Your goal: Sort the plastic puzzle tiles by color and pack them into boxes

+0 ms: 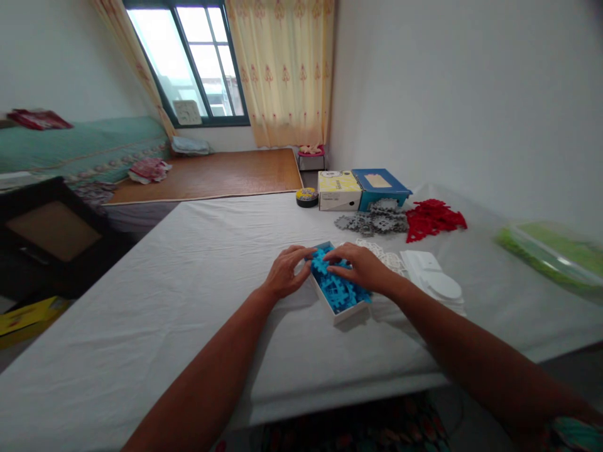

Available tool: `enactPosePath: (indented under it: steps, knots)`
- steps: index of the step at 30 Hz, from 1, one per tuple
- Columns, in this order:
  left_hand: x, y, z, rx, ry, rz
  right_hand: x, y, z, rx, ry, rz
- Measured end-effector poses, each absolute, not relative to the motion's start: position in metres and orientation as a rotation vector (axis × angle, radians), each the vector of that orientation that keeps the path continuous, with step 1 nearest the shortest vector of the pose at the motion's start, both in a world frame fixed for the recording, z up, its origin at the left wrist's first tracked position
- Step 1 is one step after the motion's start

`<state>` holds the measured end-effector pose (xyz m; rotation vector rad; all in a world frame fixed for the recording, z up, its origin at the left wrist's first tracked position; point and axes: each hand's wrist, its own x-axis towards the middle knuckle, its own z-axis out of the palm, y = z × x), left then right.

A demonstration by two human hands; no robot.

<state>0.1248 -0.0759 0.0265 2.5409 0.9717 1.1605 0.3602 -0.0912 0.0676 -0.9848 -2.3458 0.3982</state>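
A small open white box [335, 319] lies on the cloth, filled with blue plastic gears [340, 292]. My left hand [288, 271] grips its far left side, fingertips at the rim and thumb against the outer wall. From the right, my right hand [360, 267] reaches over the box. Its fingers and thumb are curled round a blue gear [321, 262] at the far end. The fingertips partly cover that gear. White lattice-like pieces [391, 260] lie just beyond my right wrist.
Grey gears [377, 221], red pieces [433, 218] and flat white parts [436, 276] lie on the white tablecloth [188, 289]. Behind stand a yellow-and-white box [338, 191], a blue box [380, 185] and a round tin [307, 198]. A clear container with green contents [556, 251] is at right.
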Motion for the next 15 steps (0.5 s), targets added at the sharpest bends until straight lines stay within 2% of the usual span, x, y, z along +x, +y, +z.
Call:
enactPosePath:
  steps: [8,15]
  knots:
    - [0.126,-0.083,0.041,2.591,0.905,1.267,0.369,-0.086,0.048,-1.026,-1.861,0.5]
    - [0.131,-0.079,0.038,2.641,0.877,1.113,0.38,-0.086,0.05,-0.932,-2.023,0.491]
